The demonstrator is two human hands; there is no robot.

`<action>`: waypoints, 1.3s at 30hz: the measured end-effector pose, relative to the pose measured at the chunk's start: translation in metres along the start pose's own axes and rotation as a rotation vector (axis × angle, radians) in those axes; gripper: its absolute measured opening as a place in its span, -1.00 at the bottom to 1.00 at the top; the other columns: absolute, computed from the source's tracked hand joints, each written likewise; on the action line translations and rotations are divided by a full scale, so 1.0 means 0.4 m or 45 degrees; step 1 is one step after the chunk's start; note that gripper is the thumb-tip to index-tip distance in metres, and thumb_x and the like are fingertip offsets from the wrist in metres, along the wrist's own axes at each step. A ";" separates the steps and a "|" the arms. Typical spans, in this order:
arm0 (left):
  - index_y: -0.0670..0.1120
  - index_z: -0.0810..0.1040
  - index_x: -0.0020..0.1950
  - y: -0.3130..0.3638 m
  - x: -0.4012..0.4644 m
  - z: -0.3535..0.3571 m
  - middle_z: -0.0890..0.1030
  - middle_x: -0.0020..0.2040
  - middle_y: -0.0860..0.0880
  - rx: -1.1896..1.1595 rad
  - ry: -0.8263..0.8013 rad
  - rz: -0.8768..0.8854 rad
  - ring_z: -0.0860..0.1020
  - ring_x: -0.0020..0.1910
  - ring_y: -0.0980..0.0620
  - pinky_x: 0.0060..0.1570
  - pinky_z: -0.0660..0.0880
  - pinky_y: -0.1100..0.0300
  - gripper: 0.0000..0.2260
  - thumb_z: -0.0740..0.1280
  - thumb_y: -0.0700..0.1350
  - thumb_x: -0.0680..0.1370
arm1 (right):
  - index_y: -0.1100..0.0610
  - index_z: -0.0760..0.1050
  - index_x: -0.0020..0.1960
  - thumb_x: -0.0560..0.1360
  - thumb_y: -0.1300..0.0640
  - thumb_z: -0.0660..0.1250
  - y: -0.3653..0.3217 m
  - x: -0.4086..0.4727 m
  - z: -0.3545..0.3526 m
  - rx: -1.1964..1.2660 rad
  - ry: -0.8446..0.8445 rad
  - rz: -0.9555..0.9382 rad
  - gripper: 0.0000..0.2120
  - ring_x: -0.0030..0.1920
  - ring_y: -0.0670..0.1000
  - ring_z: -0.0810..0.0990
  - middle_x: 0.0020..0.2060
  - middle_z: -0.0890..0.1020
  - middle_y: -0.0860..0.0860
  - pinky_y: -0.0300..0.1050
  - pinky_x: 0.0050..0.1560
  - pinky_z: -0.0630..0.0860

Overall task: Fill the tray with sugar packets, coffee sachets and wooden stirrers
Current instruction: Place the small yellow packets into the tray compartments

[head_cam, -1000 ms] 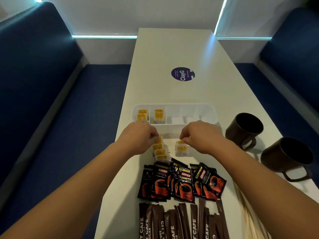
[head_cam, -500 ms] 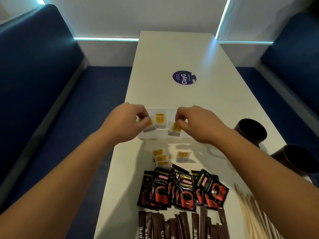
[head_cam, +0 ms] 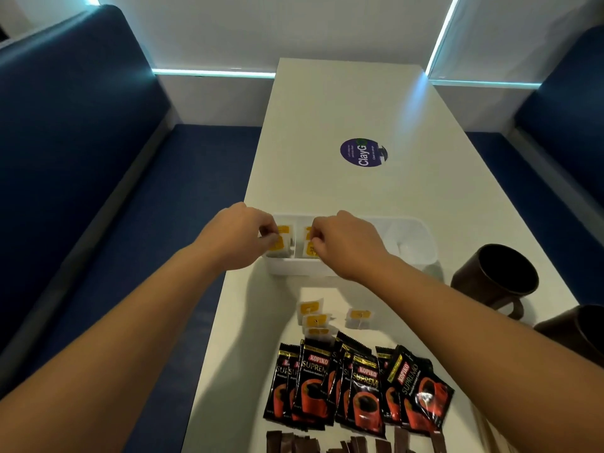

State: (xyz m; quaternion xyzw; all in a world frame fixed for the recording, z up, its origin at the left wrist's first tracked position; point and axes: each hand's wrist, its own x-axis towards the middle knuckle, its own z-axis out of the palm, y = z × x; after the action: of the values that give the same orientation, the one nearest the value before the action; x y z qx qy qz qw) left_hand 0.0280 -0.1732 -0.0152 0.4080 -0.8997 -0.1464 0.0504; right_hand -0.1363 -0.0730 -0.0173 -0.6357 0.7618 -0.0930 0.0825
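Left hand (head_cam: 240, 238) and right hand (head_cam: 343, 243) each pinch a sugar packet (head_cam: 277, 245), lowering it upright into the tray (head_cam: 421, 243) near the worktop's left edge | upright saves room | coffee sachets (head_cam: 356, 387) wait at the near edge.

Tray (head_cam: 421, 237) looks like smooth white plastic. Coffee sachets (head_cam: 359, 390) are shiny foil-ish, and the table (head_cam: 343, 103) is matt white.

Bare tabletop (head_cam: 343, 103) lies open beyond the tray (head_cam: 421, 256). Two mugs (head_cam: 496, 277) crowd the right edge; loose packets (head_cam: 315, 317) and sachets (head_cam: 356, 387) cover the near end.
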 end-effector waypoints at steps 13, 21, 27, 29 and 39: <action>0.10 0.65 0.16 -0.002 0.053 0.024 0.63 0.01 0.11 0.272 0.109 0.092 0.40 -0.04 0.06 -0.08 0.29 0.17 -0.74 0.22 0.10 0.61 | 0.01 0.63 0.11 0.54 0.05 0.24 0.033 0.054 0.025 -0.066 0.090 0.016 -0.76 -0.12 0.06 0.52 -0.09 0.54 0.07 -0.12 -0.20 0.40; 0.10 0.64 0.17 -0.002 0.047 0.040 0.64 0.03 0.11 0.275 0.157 0.105 0.37 -0.08 0.08 -0.10 0.23 0.18 -0.74 0.21 0.10 0.61 | 0.04 0.63 0.12 0.59 0.06 0.18 0.038 0.052 0.040 -0.131 0.190 -0.067 -0.73 -0.03 0.01 0.47 -0.08 0.65 0.00 -0.14 -0.23 0.34; 0.10 0.65 0.14 0.000 0.041 0.047 0.64 0.01 0.11 0.271 0.190 0.119 0.40 -0.08 0.08 -0.09 0.25 0.18 -0.75 0.23 0.09 0.60 | 0.05 0.64 0.10 0.58 0.07 0.19 0.038 0.045 0.040 -0.113 0.178 -0.084 -0.73 -0.03 0.01 0.47 -0.09 0.66 -0.01 -0.13 -0.19 0.37; 0.09 0.65 0.13 0.001 0.040 0.047 0.64 0.01 0.11 0.274 0.234 0.130 0.40 -0.08 0.08 -0.09 0.25 0.18 -0.76 0.24 0.09 0.60 | 0.03 0.64 0.10 0.58 0.06 0.19 0.037 0.044 0.035 -0.112 0.212 -0.091 -0.74 -0.03 0.01 0.47 -0.08 0.66 -0.02 -0.14 -0.18 0.36; 0.07 0.63 0.16 0.004 0.017 0.067 0.63 0.05 0.07 0.200 0.233 0.096 0.43 -0.03 0.06 0.04 0.33 0.13 -0.77 0.26 0.07 0.59 | 0.02 0.63 0.13 0.59 0.02 0.20 0.037 0.023 0.047 -0.109 0.235 -0.088 -0.74 -0.04 -0.01 0.47 -0.08 0.66 -0.04 -0.14 -0.17 0.39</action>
State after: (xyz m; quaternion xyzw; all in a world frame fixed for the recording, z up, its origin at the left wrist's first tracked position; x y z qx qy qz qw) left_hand 0.0167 -0.1711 -0.0403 0.3883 -0.9147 -0.0356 0.1057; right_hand -0.1475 -0.0803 -0.0391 -0.6533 0.7471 -0.1213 -0.0186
